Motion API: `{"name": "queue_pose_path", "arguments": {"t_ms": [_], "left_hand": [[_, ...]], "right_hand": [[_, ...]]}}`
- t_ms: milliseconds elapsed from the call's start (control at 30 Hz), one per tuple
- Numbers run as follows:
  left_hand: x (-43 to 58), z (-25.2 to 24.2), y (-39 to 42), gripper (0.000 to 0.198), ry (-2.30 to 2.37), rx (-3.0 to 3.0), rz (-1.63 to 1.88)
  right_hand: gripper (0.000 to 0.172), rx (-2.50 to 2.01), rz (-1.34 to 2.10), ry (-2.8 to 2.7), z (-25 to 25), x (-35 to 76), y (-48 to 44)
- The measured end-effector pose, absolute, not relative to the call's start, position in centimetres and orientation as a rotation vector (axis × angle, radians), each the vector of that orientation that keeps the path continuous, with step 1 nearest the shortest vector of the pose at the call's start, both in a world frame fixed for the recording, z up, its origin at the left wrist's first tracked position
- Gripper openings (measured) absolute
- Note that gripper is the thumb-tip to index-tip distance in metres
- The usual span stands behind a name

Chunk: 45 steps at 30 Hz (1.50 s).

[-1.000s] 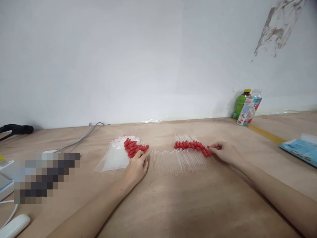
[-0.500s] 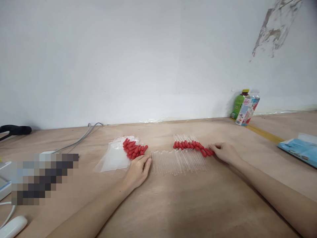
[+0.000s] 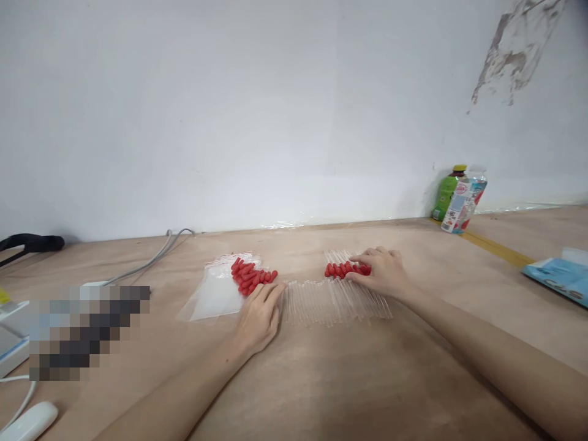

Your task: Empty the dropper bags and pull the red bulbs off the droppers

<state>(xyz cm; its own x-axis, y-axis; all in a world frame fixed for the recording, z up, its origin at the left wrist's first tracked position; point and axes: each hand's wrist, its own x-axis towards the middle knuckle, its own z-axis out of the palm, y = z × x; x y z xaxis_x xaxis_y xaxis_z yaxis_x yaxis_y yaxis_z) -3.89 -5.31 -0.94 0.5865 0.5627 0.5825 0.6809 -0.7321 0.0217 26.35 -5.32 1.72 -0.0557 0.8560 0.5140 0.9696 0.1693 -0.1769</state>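
Note:
A row of thin clear tubes lies side by side on the wooden table. Behind it, several red rubber bulbs form a line, with more clear tubes pointing away from them. My right hand has its thumb and fingers around the right end of this line, hiding part of it. My left hand rests at the left end of the front row, fingers bent and close together; anything in them is hidden. Just beyond it, a pile of red bulbs partly covers clear zip bags.
At the back right, a green bottle and a clear labelled bottle stand by the wall. A blue packet lies far right. Leftward are a grey cable, a blurred-out patch and a white rounded object.
My right hand has moved left from the end of the red bulb line onto the bulbs. The angled bulbs at that end no longer show. My left hand has shifted slightly, fingers reaching further forward.

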Motion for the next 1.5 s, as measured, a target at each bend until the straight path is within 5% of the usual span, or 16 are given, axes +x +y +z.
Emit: {"name": "queue_pose_path", "arguments": {"t_ms": [567,933,1300,1500], "left_hand": [[-3.3,-0.5,-5.7,0.036,-1.013,-2.566,-0.884],[-1.2,-0.4,-7.5,0.027,-0.630,-2.554,-0.971],[-0.1,-1.0,-7.7,0.012,-0.465,-2.565,-1.017],[0.0,-0.8,-8.0,0.012,-0.386,-2.579,-0.945]], "right_hand": [[0.016,-1.226,-0.453,-1.745,0.7,25.5,-7.2],[0.018,-0.955,-0.171,-1.991,-1.4,21.6,-11.8],[0.031,-0.929,-0.409,-2.105,-1.2,19.5,-12.0],[0.011,-0.852,-0.479,-2.125,-1.7,18.8,-11.4]]}}
